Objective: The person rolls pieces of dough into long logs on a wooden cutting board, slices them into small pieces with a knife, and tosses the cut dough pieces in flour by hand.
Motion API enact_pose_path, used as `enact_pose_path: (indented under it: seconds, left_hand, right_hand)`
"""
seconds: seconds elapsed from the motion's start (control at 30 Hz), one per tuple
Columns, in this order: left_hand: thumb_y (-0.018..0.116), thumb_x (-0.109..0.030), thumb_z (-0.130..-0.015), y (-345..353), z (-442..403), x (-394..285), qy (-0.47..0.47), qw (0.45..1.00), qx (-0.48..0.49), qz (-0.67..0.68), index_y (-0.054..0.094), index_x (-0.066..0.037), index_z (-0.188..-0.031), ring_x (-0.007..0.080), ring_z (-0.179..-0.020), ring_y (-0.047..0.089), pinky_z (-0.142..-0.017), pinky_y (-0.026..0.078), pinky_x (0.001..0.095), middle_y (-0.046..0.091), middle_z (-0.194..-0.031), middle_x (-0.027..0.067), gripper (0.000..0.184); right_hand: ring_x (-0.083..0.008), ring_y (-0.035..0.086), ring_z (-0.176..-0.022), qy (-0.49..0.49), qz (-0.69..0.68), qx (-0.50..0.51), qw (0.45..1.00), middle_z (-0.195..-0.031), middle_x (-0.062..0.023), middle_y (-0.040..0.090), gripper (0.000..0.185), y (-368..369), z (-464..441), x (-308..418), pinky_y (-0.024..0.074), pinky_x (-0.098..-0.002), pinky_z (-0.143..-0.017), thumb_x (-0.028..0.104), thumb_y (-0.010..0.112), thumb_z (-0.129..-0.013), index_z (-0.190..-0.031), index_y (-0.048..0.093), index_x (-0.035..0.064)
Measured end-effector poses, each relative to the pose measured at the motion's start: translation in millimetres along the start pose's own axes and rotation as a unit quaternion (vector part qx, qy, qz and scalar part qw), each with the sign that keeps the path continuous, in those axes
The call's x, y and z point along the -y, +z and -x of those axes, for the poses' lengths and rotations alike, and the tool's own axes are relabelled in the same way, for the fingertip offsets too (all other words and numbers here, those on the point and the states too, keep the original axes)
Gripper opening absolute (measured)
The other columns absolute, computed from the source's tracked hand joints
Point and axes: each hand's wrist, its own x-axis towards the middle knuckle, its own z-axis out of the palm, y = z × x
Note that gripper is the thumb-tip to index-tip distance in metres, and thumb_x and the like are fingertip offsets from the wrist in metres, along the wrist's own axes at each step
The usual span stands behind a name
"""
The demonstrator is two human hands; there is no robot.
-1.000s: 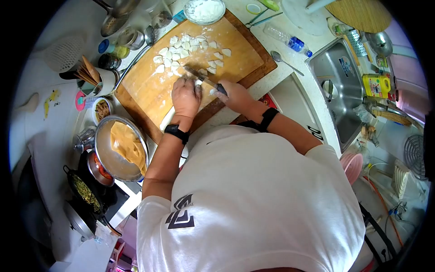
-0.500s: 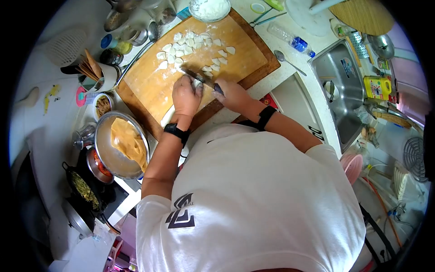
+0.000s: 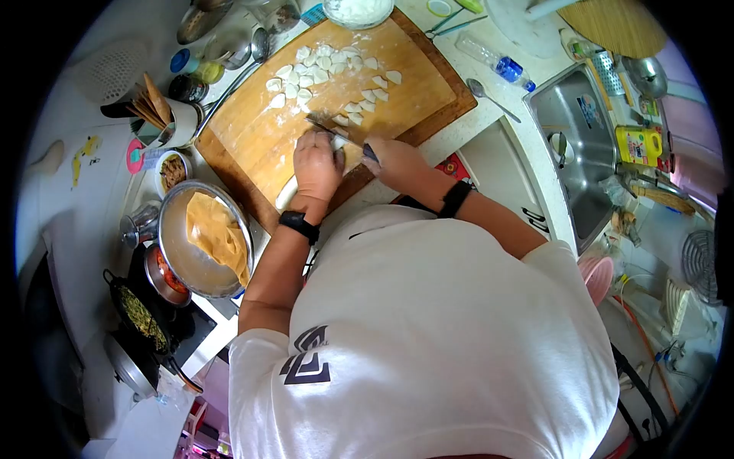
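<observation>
My left hand (image 3: pixel 316 164) is closed over a white dough roll (image 3: pixel 287 193), whose lower end sticks out below the palm on the wooden board (image 3: pixel 256 141). In my right hand (image 3: pixel 394 164) is the dark handle of a knife (image 3: pixel 329 127); its blade lies across the end of the roll, just past my left fingertips. Several small cut dough pieces (image 3: pixel 321 69) are scattered over the floured upper part of the board. A shorter group of dough pieces (image 3: pixel 368 97) lies just beyond the blade.
A bowl of flour (image 3: pixel 357 11) stands at the board's far edge. Left of the board are a large metal bowl (image 3: pixel 176 256) with a tan sheet inside and a small bowl of food (image 3: pixel 173 170). A spoon (image 3: pixel 489 99), a plastic bottle (image 3: pixel 497 63) and the sink (image 3: pixel 566 99) are on the right.
Both hands and the knife stay close to the same place at the roll's end, with only a slight shift. The whole view has moved a little.
</observation>
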Motion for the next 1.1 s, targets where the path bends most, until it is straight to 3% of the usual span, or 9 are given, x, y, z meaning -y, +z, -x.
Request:
enact_pose_path:
  seconds: [0.1, 0.3, 0.37, 0.47, 0.8, 0.9, 0.97, 1.1]
  left_hand:
    - [0.072, -0.013, -0.075, -8, -1, 6, -0.032, 0.999, 0.022, -0.019, 0.064, -0.004, -0.098, 0.0378, -0.09, 0.058, -0.079, 0.048, 0.0468, 0.061, -0.089, 0.0175, 0.027]
    - [0.069, -0.012, -0.079, -8, 0, 18, -0.105, 0.994, 0.016, 0.015, 0.06, -0.004, -0.094, 0.0396, -0.088, 0.059, -0.079, 0.048, 0.0472, 0.063, -0.09, 0.0191, 0.019]
    - [0.07, -0.012, -0.079, -4, 1, 22, -0.103, 0.994, 0.016, 0.019, 0.059, -0.004, -0.092, 0.0398, -0.088, 0.059, -0.079, 0.048, 0.0475, 0.063, -0.089, 0.0191, 0.018]
    - [0.07, -0.012, -0.079, -3, 4, 25, -0.091, 0.996, 0.015, 0.007, 0.059, -0.004, -0.091, 0.0399, -0.088, 0.059, -0.079, 0.048, 0.0475, 0.063, -0.088, 0.0189, 0.019]
    - [0.074, -0.012, -0.075, -23, 21, 18, -0.089, 0.995, 0.022, 0.035, 0.059, -0.004, -0.092, 0.039, -0.089, 0.059, -0.08, 0.049, 0.046, 0.062, -0.09, 0.0167, 0.024]
    - [0.074, -0.013, -0.077, -18, 23, 16, -0.068, 0.997, 0.004, 0.038, 0.06, -0.005, -0.093, 0.0387, -0.087, 0.059, -0.079, 0.049, 0.0458, 0.062, -0.088, 0.016, 0.023]
    - [0.075, -0.013, -0.077, -15, 26, 17, -0.074, 0.997, 0.009, 0.036, 0.059, -0.005, -0.094, 0.0388, -0.087, 0.059, -0.079, 0.048, 0.0462, 0.062, -0.088, 0.016, 0.024]
    - [0.074, -0.013, -0.076, -17, 29, 17, -0.042, 0.999, 0.014, 0.008, 0.06, -0.005, -0.095, 0.0394, -0.088, 0.058, -0.079, 0.048, 0.0473, 0.061, -0.09, 0.0167, 0.025]
  right_hand:
    - [-0.0437, 0.063, -0.087, -0.01, -0.022, -0.013, 1.0, -0.092, -0.0235, 0.066, 0.027, 5, -8, 1, 0.0484, -0.0512, -0.076, 0.023, 0.063, -0.091, -0.105, 0.054, 0.0025]
    - [-0.0435, 0.063, -0.088, -0.023, -0.041, -0.031, 0.998, -0.092, -0.0234, 0.065, 0.026, -14, 3, 21, 0.0482, -0.0515, -0.076, 0.024, 0.063, -0.091, -0.104, 0.054, 0.0028]
    - [-0.0445, 0.061, -0.085, -0.04, -0.032, -0.003, 0.999, -0.089, -0.0238, 0.064, 0.032, -13, 4, 19, 0.0477, -0.0517, -0.072, 0.031, 0.064, -0.093, -0.106, 0.053, 0.0035]
    - [-0.0436, 0.063, -0.088, 0.0, -0.009, 0.022, 1.0, -0.091, -0.0229, 0.065, 0.026, -9, 2, 24, 0.0481, -0.0511, -0.076, 0.025, 0.063, -0.092, -0.103, 0.054, 0.0027]
    - [-0.0428, 0.062, -0.093, -0.016, -0.054, -0.004, 0.998, -0.091, -0.0247, 0.064, 0.028, -2, 1, 29, 0.0479, -0.052, -0.078, 0.027, 0.063, -0.092, -0.1, 0.055, 0.0021]
    - [-0.0439, 0.062, -0.086, -0.036, -0.03, -0.005, 0.999, -0.09, -0.0226, 0.064, 0.028, -12, 8, 34, 0.0481, -0.0513, -0.072, 0.028, 0.064, -0.093, -0.103, 0.055, 0.003]
    - [-0.0436, 0.063, -0.085, -0.003, -0.019, 0.056, 0.998, -0.089, -0.0221, 0.065, 0.027, -14, 11, 36, 0.0484, -0.0516, -0.07, 0.026, 0.063, -0.093, -0.104, 0.054, 0.0033]
    - [-0.0445, 0.063, -0.084, -0.007, -0.009, 0.042, 0.999, -0.09, -0.0231, 0.065, 0.028, 11, 1, 23, 0.0478, -0.0534, -0.074, 0.027, 0.063, -0.093, -0.102, 0.053, 0.0026]
